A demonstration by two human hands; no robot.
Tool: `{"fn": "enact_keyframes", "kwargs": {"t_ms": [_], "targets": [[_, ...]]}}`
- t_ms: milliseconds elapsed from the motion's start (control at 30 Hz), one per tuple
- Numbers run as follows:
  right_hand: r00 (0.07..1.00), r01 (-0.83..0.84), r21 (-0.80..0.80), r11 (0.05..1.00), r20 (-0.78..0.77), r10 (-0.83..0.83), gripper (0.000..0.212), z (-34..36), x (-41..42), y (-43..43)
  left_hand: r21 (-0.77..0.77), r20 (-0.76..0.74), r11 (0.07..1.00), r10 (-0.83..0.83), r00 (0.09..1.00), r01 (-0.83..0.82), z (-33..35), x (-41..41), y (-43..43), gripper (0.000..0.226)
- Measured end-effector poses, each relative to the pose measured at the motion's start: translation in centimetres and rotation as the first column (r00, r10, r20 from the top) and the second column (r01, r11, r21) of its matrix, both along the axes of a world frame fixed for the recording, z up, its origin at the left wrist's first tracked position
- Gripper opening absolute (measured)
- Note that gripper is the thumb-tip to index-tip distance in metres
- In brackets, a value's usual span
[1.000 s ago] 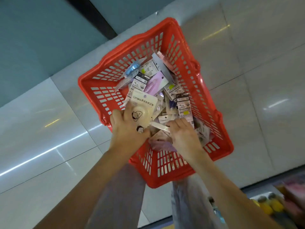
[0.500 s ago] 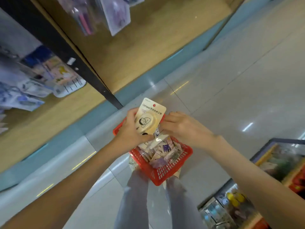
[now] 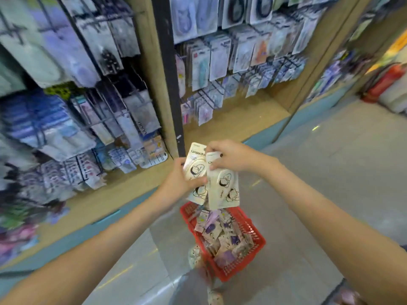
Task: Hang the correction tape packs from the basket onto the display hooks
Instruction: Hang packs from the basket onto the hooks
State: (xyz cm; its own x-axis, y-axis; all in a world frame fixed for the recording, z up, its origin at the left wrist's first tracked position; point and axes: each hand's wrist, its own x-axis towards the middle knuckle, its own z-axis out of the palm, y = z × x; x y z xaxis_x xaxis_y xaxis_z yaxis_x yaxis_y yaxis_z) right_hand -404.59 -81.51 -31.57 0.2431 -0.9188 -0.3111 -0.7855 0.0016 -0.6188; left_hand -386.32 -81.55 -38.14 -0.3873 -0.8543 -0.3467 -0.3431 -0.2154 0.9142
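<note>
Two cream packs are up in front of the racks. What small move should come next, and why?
Probably raise the front cream pack, pinched at its top by the right hand, toward the display hooks ahead. The left hand grips the rear cream pack; neither hangs yet. Blur hides which hook fits.

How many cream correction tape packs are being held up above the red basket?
2. The left hand grips one pack; the right hand pinches the top of the other pack, overlapping the first. More may hide behind.
</note>
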Motion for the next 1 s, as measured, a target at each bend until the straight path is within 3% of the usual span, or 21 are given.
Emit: {"fn": "enact_keyframes", "kwargs": {"t_ms": [267, 367, 467, 633, 767, 1000], "targets": [[0.990, -0.138, -0.144, 0.980, -0.052, 0.132, 0.022, 6.2, 9.3, -0.1, -0.160, 0.094, 0.946, 0.299, 0.950, -0.282, 7.2, 8.8, 2.0, 0.059], [0.981, -0.189, -0.169, 0.967, -0.081, 0.177, 0.012, 9.0, 12.0, -1.0, -0.231, 0.087, 0.909, 0.374, 0.923, -0.346, 9.3, 11.7, 1.2, 0.055], [0.965, -0.255, -0.205, 0.945, -0.117, 0.235, 0.019, 12.1, 14.7, -2.3, -0.290, 0.051, 0.875, 0.419, 0.907, -0.388, 11.5, 14.5, -0.3, 0.050], [0.972, -0.233, -0.340, 0.911, -0.064, 0.225, 0.015, 16.4, 19.6, -6.3, -0.328, 0.002, 0.870, 0.389, 0.921, -0.367, 15.2, 18.8, -3.6, 0.043], [0.984, -0.145, -0.449, 0.882, 0.026, 0.176, 0.016, 20.5, 22.9, -9.6, -0.338, -0.168, 0.867, 0.328, 0.930, -0.367, 19.1, 22.3, -6.8, 0.026], [0.984, 0.054, -0.653, 0.756, 0.165, 0.072, 0.023, 24.5, 25.7, -13.3, -0.456, -0.268, 0.815, 0.256, 0.929, -0.356, 24.8, 24.3, -11.4, 0.035]]}}
